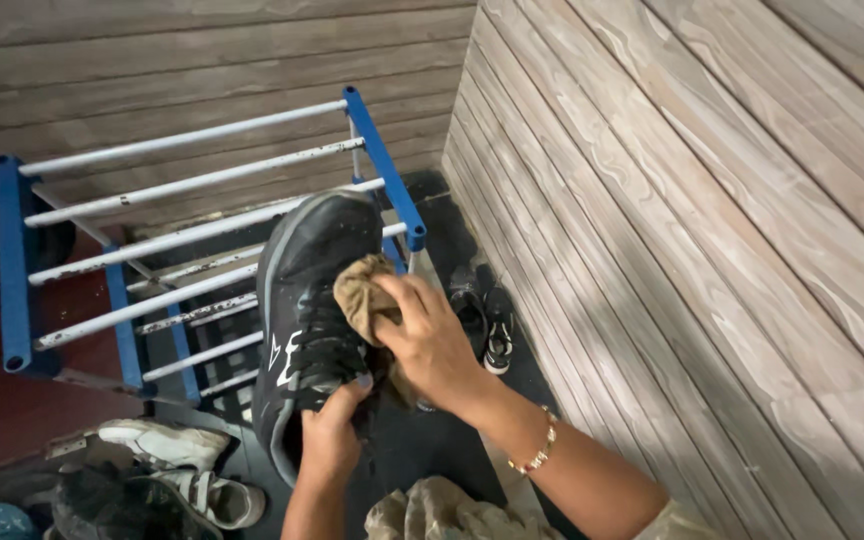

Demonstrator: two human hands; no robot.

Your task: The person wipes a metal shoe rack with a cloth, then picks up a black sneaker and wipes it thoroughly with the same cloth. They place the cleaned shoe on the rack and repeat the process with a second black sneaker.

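Black sneaker [304, 320] is sitting mid-frame, held up off the floor in front of the blue-and-white shoe rack [192, 200]. Long axis is running roughly 6 to 12, tilting slightly toward 1: heel end low near the wrist, toe pointing up at the rack rails.

Left hand [330, 435] is closing around the heel/collar end from the 6 o'clock side, fingers curling into the lace area, carrying the shoe's weight. Right hand [430, 345] is coming in from 4 o'clock, clamping a bunched tan cloth [360, 292] and pressing it against the shoe's upper at its 3 o'clock flank, near the tongue. Both hands are narrow and loaded, neither is free.

Right hand is the nearer one to the toe; anything along the upper is lying toward 12 from it, along the axis.

Small dark shoe pair [484, 315] is lying on the floor by the wooden wall [672, 250], at 3 o'clock from the sneaker. White sneakers [187, 465] are lying at 8 o'clock.
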